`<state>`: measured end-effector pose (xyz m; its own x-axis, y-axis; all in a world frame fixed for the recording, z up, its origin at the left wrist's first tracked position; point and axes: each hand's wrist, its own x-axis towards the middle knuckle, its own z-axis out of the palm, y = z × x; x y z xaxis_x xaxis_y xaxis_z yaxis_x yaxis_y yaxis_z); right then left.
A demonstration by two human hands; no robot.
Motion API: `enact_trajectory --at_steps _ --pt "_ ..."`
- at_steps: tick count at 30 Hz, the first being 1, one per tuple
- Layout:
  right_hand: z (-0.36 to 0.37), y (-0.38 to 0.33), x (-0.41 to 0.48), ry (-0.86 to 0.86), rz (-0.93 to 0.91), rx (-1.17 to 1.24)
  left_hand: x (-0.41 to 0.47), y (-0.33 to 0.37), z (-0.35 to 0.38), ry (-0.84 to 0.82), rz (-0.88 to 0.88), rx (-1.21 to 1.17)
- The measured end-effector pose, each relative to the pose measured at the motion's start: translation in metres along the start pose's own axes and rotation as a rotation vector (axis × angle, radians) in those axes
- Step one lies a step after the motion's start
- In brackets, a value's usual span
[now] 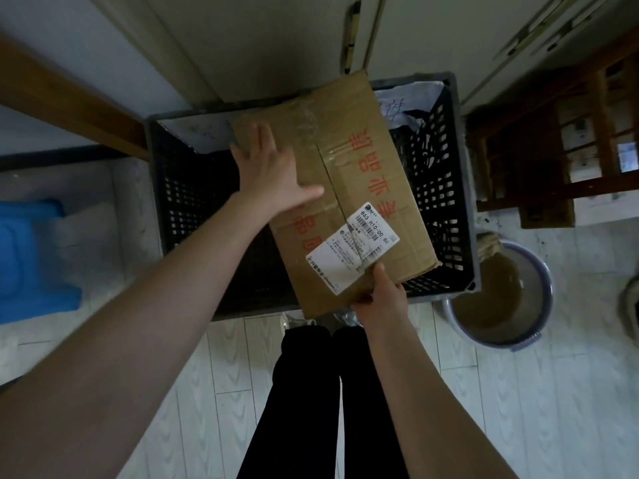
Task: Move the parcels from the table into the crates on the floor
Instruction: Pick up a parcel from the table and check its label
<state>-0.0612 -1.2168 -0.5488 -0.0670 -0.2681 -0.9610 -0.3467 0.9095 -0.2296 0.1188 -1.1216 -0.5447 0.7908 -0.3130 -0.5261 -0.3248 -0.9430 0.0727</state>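
left hand (pixel 273 171): flat on top of the cardboard box (pixel 349 160), fingers straight and spread, gripping nothing.
right hand (pixel 378 295): grasps the near edge of the same box, thumb on top just beside the white shipping label (pixel 352 247), fingers tucked under and out of sight.

blue stool (pixel 31 257): far left, on the pale floor (pixel 484 392).
wooden beam (pixel 69 98): upper left, slanting down to the crate's far left corner.
crate (pixel 186 202): black, slatted walls, on the floor ahead of my feet; white handwritten paper (pixel 197 133) against its far wall.
box, position: tilted over the crate's open top, right of centre, its far corner past the far rim, its near edge past the near rim; i cannot tell whether it touches the rim. taped seam, red print.
my legs (pixel 311 392): black trousers, below the box.
bucket (pixel 501 299): just beside the crate's near right corner, something brown inside.
wooden rack (pixel 553 150): far right.
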Motion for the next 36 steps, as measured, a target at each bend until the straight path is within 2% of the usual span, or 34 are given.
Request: enact_trajectory --at_steps 4,9,13,19,25,32,36 --pt "0.001 0.003 0.007 0.011 -0.012 0.047 0.045 0.001 -0.01 0.142 0.022 -0.018" --pt "-0.002 0.002 0.017 0.046 -0.013 0.043 0.075 0.004 -0.014 0.065 -0.002 -0.097" --pt "-0.011 -0.022 0.015 0.124 -0.081 -0.001 0.068 0.005 -0.022 0.014 -0.044 -0.175" --pt "-0.023 -0.09 0.021 0.161 -0.328 -0.143 0.048 0.017 -0.024 -0.04 -0.126 -0.554" --pt "-0.029 -0.154 0.049 0.114 -0.483 -0.319 0.048 0.051 -0.01 -0.027 -0.196 -0.733" --pt "-0.024 -0.194 0.07 -0.029 -0.679 -0.578 0.048 0.054 0.009 0.083 -0.371 -0.884" --pt "-0.002 -0.223 0.08 -0.072 -0.711 -0.655 0.045 0.064 0.012 0.153 -0.472 -0.925"
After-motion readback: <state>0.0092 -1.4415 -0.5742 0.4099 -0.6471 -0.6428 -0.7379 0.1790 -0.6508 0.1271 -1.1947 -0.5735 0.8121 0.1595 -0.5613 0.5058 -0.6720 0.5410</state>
